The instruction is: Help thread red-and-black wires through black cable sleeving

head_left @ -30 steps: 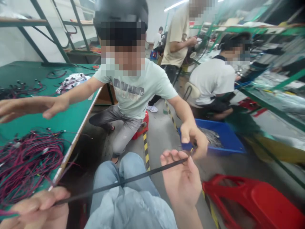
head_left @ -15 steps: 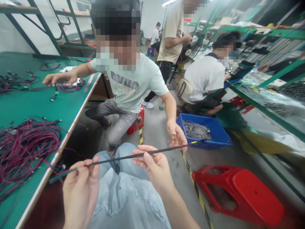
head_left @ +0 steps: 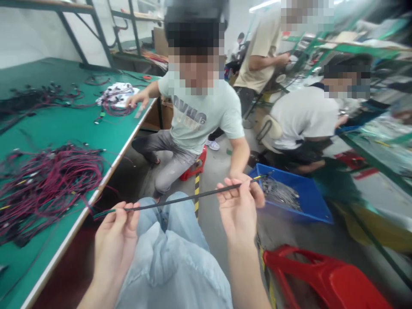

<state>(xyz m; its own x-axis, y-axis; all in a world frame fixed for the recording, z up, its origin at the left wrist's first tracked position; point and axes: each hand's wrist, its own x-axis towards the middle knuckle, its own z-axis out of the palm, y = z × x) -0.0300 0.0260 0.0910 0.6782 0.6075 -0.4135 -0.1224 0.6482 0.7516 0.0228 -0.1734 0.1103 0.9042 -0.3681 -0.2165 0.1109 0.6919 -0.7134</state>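
A black sleeved cable point(head_left: 183, 198) stretches almost straight across my lap, its right end higher than its left. Near its left end, where green wires come out of the sleeve, my left hand point(head_left: 120, 225) pinches it between thumb and fingers. My right hand point(head_left: 238, 204) grips the cable close to its right end, which shows a bit of yellow. Just behind my right hand is a co-worker's hand point(head_left: 258, 194); whether it touches the cable I cannot tell. The co-worker's other hand point(head_left: 139, 101) rests by the table edge, near a small wire bundle point(head_left: 117, 107).
On the green table point(head_left: 80, 133) at left lies a large heap of red and black wires point(head_left: 61, 180). A blue bin point(head_left: 317, 214) of grey parts stands on the floor at right. A red stool point(head_left: 347, 279) is nearer me. Other people sit and stand behind.
My right hand has slid along the cable toward its right end. The co-worker's far hand has come down to the table edge. The whole view has turned a little left.
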